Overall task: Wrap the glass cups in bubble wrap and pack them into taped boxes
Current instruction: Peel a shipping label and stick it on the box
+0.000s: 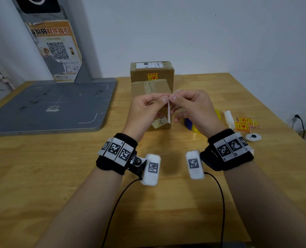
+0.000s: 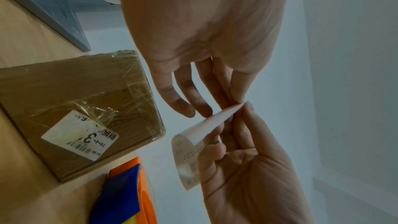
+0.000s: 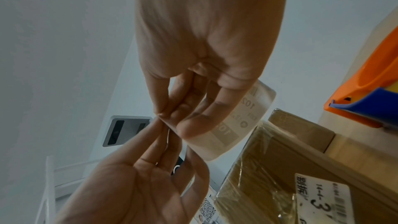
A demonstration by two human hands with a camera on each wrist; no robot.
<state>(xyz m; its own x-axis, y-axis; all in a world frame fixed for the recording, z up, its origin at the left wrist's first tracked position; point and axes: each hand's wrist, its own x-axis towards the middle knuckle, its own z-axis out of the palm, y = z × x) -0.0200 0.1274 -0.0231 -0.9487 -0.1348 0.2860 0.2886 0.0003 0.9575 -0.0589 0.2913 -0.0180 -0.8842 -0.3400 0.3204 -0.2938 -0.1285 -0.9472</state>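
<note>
Both hands hold a white printed label (image 1: 169, 111) in the air, just above the near taped cardboard box (image 1: 151, 86). My left hand (image 1: 162, 100) pinches the label's top edge with thumb and forefinger. My right hand (image 1: 173, 98) pinches the same edge from the other side. In the left wrist view the label (image 2: 193, 142) curls downward between the left hand (image 2: 233, 101) and the right hand (image 2: 241, 117), beside the box (image 2: 75, 108). The right wrist view shows the label (image 3: 247, 117) behind the right hand (image 3: 170, 120). A second, taller taped box (image 1: 152, 68) stands behind the first.
A blue, yellow and orange tape dispenser (image 1: 189, 123) lies right of the box, partly hidden by my right hand. Red-and-yellow fragile stickers (image 1: 245, 123), a white roll (image 1: 228, 117) and a small white device (image 1: 253, 137) lie at the right. A grey platform (image 1: 50, 104) fills the left.
</note>
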